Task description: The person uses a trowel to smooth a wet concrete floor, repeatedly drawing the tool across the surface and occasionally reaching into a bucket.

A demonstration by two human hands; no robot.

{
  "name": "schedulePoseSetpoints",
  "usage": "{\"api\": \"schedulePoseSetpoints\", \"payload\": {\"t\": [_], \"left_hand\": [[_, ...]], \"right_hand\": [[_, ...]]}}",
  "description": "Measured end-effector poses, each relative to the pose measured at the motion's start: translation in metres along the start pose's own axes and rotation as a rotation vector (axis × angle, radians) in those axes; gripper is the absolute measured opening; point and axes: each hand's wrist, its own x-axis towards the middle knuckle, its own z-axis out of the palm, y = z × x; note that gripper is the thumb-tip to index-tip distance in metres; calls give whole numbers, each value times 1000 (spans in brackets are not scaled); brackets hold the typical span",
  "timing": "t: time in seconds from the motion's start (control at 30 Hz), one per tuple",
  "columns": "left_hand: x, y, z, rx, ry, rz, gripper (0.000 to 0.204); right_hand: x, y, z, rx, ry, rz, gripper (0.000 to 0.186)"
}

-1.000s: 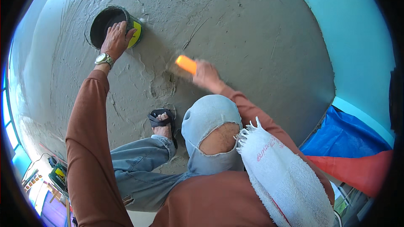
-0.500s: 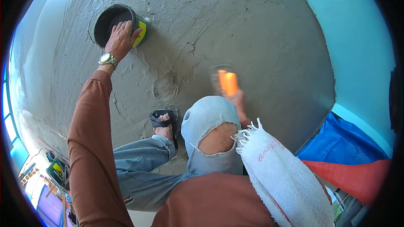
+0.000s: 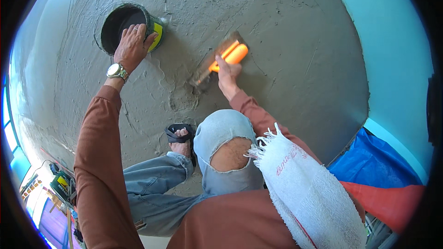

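Note:
My left hand (image 3: 132, 46) grips the rim of a dark bucket (image 3: 156, 34) with a yellow label, at the upper left. My right hand (image 3: 228, 74) is closed on the orange handle of a flat trowel (image 3: 235, 56), whose slightly blurred blade lies over the grey, marked wet floor coat (image 3: 300, 92). The trowel is just below and right of the bucket, above my bent knee (image 3: 228, 152) in torn jeans.
A turquoise wall (image 3: 392, 64) borders the right, with blue (image 3: 360, 152) and red (image 3: 383, 203) sheets at its base. A green tool (image 3: 62, 184) and clutter sit at the lower left. My sandaled foot (image 3: 180, 138) rests on the floor; a white towel (image 3: 314, 203) hangs at lower right.
My right hand swung down and right, then moved back up and left, with the trowel now diagonal. My left hand stayed on the bucket, shifted slightly right.

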Motion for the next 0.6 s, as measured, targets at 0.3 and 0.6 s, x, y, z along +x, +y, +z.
{"api": "schedulePoseSetpoints", "payload": {"t": [0.3,0.6], "left_hand": [[1,-1,-2,-38,-42,0,35],[10,-2,-11,-55,-47,11,35]], "right_hand": [[90,-41,121,86,133,-81,22],[178,-94,210,127,69,-103,25]]}}
